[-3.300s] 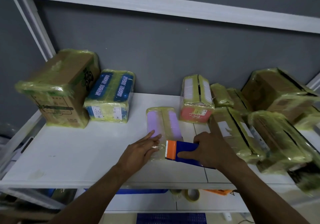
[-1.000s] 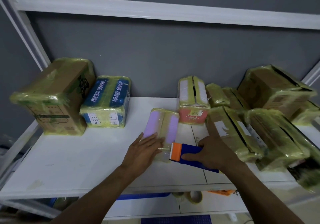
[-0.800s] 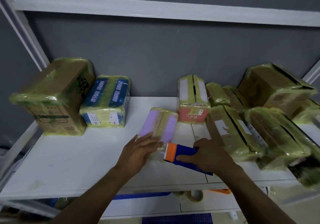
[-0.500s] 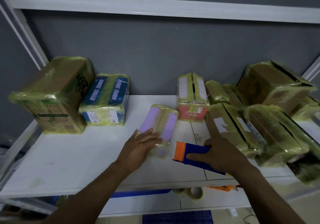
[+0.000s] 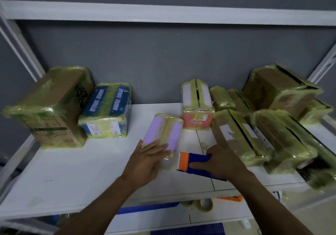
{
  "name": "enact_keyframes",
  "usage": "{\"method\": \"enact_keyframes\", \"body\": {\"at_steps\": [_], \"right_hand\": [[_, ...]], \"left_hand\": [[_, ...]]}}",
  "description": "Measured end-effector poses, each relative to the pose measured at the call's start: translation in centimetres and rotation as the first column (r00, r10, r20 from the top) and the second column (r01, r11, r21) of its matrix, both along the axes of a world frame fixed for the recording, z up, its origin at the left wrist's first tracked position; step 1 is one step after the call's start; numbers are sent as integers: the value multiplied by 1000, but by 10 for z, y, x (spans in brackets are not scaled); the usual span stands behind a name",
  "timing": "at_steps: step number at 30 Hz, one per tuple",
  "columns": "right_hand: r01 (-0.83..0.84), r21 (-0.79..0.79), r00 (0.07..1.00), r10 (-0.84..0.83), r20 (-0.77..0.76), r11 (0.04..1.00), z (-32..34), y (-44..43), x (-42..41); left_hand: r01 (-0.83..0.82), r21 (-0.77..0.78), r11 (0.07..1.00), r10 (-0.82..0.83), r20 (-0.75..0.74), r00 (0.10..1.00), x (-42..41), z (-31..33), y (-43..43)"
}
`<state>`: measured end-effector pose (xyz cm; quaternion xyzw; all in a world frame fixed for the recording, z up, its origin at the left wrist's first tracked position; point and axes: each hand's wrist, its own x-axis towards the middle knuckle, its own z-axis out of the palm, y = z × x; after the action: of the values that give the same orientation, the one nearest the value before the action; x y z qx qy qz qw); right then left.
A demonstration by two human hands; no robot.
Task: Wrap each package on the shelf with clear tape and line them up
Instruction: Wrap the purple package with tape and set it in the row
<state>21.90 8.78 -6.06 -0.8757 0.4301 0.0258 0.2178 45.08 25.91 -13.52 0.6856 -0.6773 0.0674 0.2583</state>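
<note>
Since the earliest frame the purple package [image 5: 163, 131] had swung so that its far end leaned to the right, and the left hand [image 5: 147, 160] had slid further onto it; its fingers [image 5: 156, 148] lay straight and flat across the near end, gripping nothing; the package lay flat near the front middle of the white shelf [image 5: 72, 176], bound in yellowish clear tape; the right hand [image 5: 223, 164] had its fingers curled round the blue tape dispenser [image 5: 196, 162], whose orange head sat just beside the package's near right corner, touching or not I could not tell; at the back left a brown carton [image 5: 51, 107] and a blue package [image 5: 107, 111] stood side by side, both wrapped; a red-fronted package [image 5: 197, 105] stood behind the purple one; more wrapped cartons [image 5: 236, 134] crowded the right
</note>
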Motion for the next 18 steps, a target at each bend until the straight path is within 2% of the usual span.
{"method": "enact_keyframes", "body": {"at_steps": [2,5,6,13,18], "right_hand": [[-8,-4,1000,8,-7,1000,-1,-2,2],[-3,16,1000,3,-25,1000,-1,-2,3],[0,21,1000,1,-23,1000,-1,-2,2],[6,74,998,-11,69,997,3,4,-11],[30,21,997,-31,74,999,8,0,-36]], "left_hand": [[-40,-27,999,38,-55,998,-5,3,-3],[13,6,1000,-10,-288,958,-12,6,-7],[33,-5,999,-33,-294,955,-12,7,-8],[16,-64,998,-21,-92,996,-4,3,-9],[18,-116,993,-32,-119,992,8,-1,-7]]}}
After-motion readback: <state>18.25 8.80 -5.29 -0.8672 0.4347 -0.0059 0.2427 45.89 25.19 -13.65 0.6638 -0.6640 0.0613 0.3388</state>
